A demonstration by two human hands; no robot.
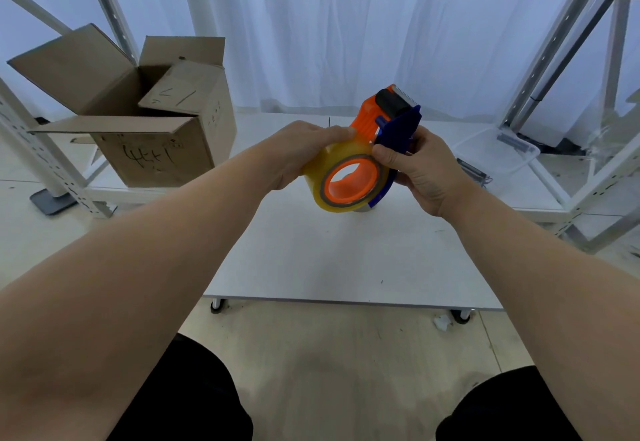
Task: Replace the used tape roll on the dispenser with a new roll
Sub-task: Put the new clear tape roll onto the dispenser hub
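Note:
An orange and blue tape dispenser (391, 118) is held in the air above the white table (346, 260), its black roller and toothed blade pointing up and away. A yellowish clear tape roll (323, 195) sits around the dispenser's orange hub. My left hand (304, 150) grips the roll's outer side from the left, thumb near the orange body. My right hand (422, 167) holds the blue side plate of the dispenser, thumb resting on the roll's edge. Something pale shows just under the roll, mostly hidden.
An open cardboard box (152, 122) stands at the back left on a low shelf. White metal racking (554, 60) flanks both sides. A clear plastic tray (498, 150) lies at the right. White curtain behind. My knees show below the table's front edge.

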